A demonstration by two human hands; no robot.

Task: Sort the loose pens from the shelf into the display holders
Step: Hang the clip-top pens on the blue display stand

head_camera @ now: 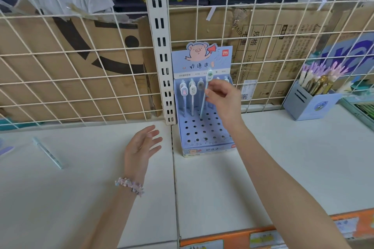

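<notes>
A blue cardboard display holder [204, 135] with rows of round holes stands on the white shelf against the wire grid. Several pens with oval toppers stand in its back row [192, 95]. My right hand [221, 97] pinches a light blue pen [203, 103] near its top, its tip at a hole in the holder. My left hand [142, 144] hovers over the shelf left of the holder, fingers spread and holding nothing. One loose light blue pen [47, 152] lies flat on the shelf far left.
A second blue holder [311, 105] full of purple-topped and gold pens stands at the right. A slotted upright post [162, 50] and wire grid [81, 66] back the white shelf [263, 168], with cardboard behind. Orange price strips [263, 236] line the front edge.
</notes>
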